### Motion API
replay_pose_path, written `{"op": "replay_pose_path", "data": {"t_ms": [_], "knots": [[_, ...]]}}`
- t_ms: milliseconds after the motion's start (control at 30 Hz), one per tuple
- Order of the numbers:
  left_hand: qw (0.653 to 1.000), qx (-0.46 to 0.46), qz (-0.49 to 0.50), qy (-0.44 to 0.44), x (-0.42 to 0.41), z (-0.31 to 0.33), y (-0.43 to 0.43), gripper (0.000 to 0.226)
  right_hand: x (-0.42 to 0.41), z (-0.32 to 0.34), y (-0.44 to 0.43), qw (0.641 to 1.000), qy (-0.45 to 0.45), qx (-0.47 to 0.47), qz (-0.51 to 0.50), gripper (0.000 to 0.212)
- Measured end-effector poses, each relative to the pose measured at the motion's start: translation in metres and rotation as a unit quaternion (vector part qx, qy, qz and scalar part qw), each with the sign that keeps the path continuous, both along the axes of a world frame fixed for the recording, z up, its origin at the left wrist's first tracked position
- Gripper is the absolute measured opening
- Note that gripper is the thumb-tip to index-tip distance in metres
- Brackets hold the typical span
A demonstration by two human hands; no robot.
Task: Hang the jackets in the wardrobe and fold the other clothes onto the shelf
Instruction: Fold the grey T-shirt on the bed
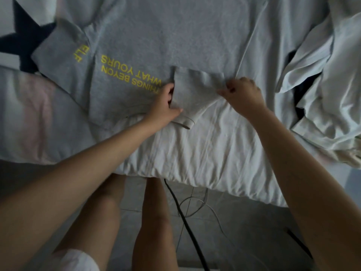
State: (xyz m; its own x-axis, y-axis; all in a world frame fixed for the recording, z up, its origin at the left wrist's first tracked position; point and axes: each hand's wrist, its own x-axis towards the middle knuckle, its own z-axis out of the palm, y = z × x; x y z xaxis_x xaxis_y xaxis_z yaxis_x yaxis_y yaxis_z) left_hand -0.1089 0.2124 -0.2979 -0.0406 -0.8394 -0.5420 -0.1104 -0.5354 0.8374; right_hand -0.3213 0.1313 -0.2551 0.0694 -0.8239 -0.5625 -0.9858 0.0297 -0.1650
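forearms [78, 182] over rumpled white bed [214, 153] | left hand [168, 106], right hand [244, 94] each pinch folded-in sleeve [195, 92] of grey yellow-lettered cotton sweatshirt [156, 36] | risk: uneven pull skews fold

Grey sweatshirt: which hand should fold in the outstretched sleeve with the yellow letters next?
Left. The outstretched sleeve lies on the same side of the sweatshirt as the left hand; the right hand, pinching the far edge of the folded sleeve, would have to cross over.
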Motion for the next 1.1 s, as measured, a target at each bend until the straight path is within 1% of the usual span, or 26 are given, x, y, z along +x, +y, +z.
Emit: {"op": "replay_pose_path", "data": {"t_ms": [33,67,133,167,233,267,300,400,467,533,567,633,700,733,767,833,867,900,1000,1033,1100], "knots": [[0.999,-0.035,-0.005,-0.027,-0.001,0.001,0.007,0.076,0.005,0.0,0.002,0.998,0.046,-0.04,0.035,0.045],[0.996,-0.066,-0.003,-0.051,-0.002,0.004,0.013,0.08,0.011,0.001,0.003,0.992,0.073,-0.079,0.065,0.045],[0.991,-0.115,-0.005,-0.074,-0.004,0.008,0.022,0.083,0.022,0.002,0.005,0.987,0.062,-0.123,0.086,0.043],[0.985,-0.138,-0.031,-0.097,-0.003,0.007,0.025,0.079,0.026,0.0,0.007,0.988,0.047,-0.125,0.072,0.043],[0.961,-0.172,-0.101,-0.19,-0.003,0.006,0.025,0.062,0.028,-0.006,0.011,0.992,0.035,-0.115,0.025,0.042],[0.951,-0.18,-0.121,-0.221,-0.003,0.006,0.024,0.058,0.026,-0.009,0.014,0.993,0.036,-0.115,0.01,0.04],[0.944,-0.184,-0.137,-0.236,-0.004,0.006,0.023,0.059,0.024,-0.011,0.016,0.992,0.033,-0.122,0.0,0.037],[0.93,-0.188,-0.172,-0.265,-0.002,0.005,0.019,0.069,0.015,-0.015,0.023,0.989,-0.015,-0.145,-0.032,0.027],[0.933,-0.185,-0.167,-0.26,0.001,0.002,0.017,0.072,0.011,-0.016,0.026,0.985,-0.067,-0.143,-0.072,0.019],[0.941,-0.186,-0.146,-0.241,0.003,0.0,0.017,0.073,0.012,-0.015,0.029,0.977,-0.108,-0.14,-0.117,0.021],[0.942,-0.189,-0.14,-0.238,0.004,-0.001,0.018,0.075,0.013,-0.016,0.03,0.976,-0.109,-0.141,-0.128,0.025],[0.938,-0.2,-0.138,-0.248,0.005,-0.001,0.02,0.08,0.021,-0.018,0.035,0.975,-0.07,-0.168,-0.131,0.034],[0.92,-0.205,-0.151,-0.297,0.008,0.0,0.022,0.085,0.031,-0.022,0.043,0.965,-0.008,-0.24,-0.105,0.042],[0.906,-0.21,-0.161,-0.331,0.009,0.002,0.024,0.085,0.036,-0.023,0.049,0.959,-0.002,-0.274,-0.068,0.045],[0.89,-0.218,-0.172,-0.361,0.01,0.004,0.024,0.082,0.042,-0.025,0.056,0.954,-0.015,-0.301,-0.007,0.048],[0.867,-0.242,-0.193,-0.391,0.01,0.008,0.023,0.072,0.052,-0.031,0.068,0.938,-0.054,-0.319,0.124,0.053],[0.86,-0.26,-0.199,-0.392,0.012,0.009,0.02,0.068,0.057,-0.036,0.071,0.933,-0.071,-0.316,0.159,0.057],[0.853,-0.28,-0.201,-0.393,0.013,0.009,0.015,0.065,0.061,-0.04,0.071,0.935,-0.08,-0.3,0.17,0.064],[0.818,-0.324,-0.225,-0.419,0.015,0.006,-0.008,0.061,0.063,-0.049,0.069,0.962,-0.051,-0.208,0.172,0.092],[0.804,-0.326,-0.245,-0.433,0.016,0.003,-0.015,0.06,0.061,-0.052,0.069,0.966,-0.042,-0.179,0.181,0.097],[0.779,-0.307,-0.302,-0.456,0.015,-0.001,-0.023,0.062,0.055,-0.054,0.071,0.968,-0.034,-0.14,0.203,0.097]]}}
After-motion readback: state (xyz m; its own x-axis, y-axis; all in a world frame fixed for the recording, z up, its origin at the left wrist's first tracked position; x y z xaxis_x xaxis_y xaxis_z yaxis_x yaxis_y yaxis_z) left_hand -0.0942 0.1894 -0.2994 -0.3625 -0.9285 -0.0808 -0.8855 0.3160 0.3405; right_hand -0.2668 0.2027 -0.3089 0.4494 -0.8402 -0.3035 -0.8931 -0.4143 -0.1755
